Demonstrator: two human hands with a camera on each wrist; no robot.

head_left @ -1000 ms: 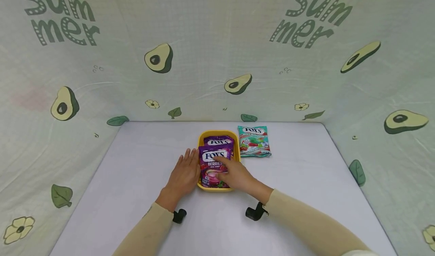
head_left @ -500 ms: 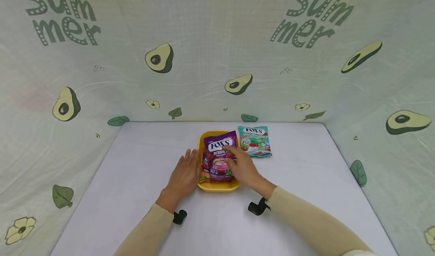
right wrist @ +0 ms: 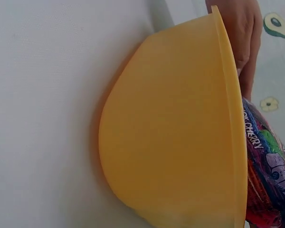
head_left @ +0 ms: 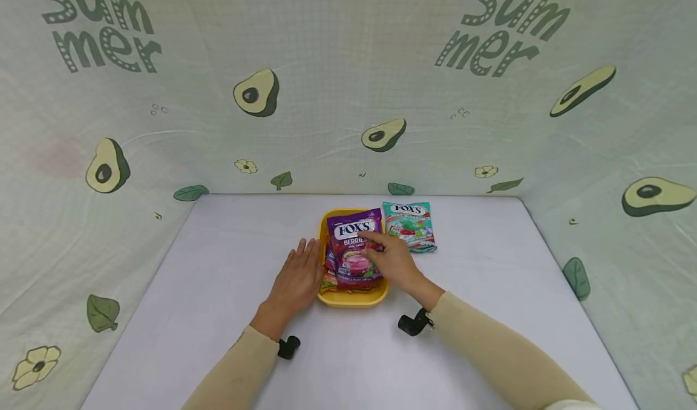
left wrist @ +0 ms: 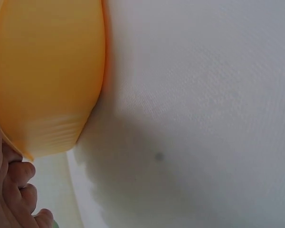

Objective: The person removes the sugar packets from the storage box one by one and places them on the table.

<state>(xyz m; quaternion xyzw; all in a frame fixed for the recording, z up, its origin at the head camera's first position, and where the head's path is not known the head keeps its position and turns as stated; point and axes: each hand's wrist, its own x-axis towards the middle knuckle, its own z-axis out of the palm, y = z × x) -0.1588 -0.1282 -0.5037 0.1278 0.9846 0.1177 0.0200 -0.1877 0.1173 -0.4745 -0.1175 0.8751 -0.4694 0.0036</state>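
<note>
A purple bag of berry candy (head_left: 346, 263) lies at the top of a yellow plastic tub (head_left: 351, 301), slightly tilted, over other candy bags. My right hand (head_left: 396, 265) pinches its front between thumb and fingers. My left hand (head_left: 296, 281) lies with straight fingers along the tub's left rim. In the left wrist view, the fingers (left wrist: 22, 194) show beside the tub wall (left wrist: 50, 71). The right wrist view has the candy bag (right wrist: 263, 156) rising above the rim, its far part cut off by the frame.
A green mint candy bag (head_left: 408, 225) lies on the white table (head_left: 490, 265), just right of the tub. Behind the table hangs a pale cloth (head_left: 327, 95) printed with avocados. Each wrist carries a black camera, such as the right one (head_left: 412, 323).
My right hand has shifted the purple candy bag up and to the right inside the tub, uncovering bags at the lower left. My left hand stays at the rim.
</note>
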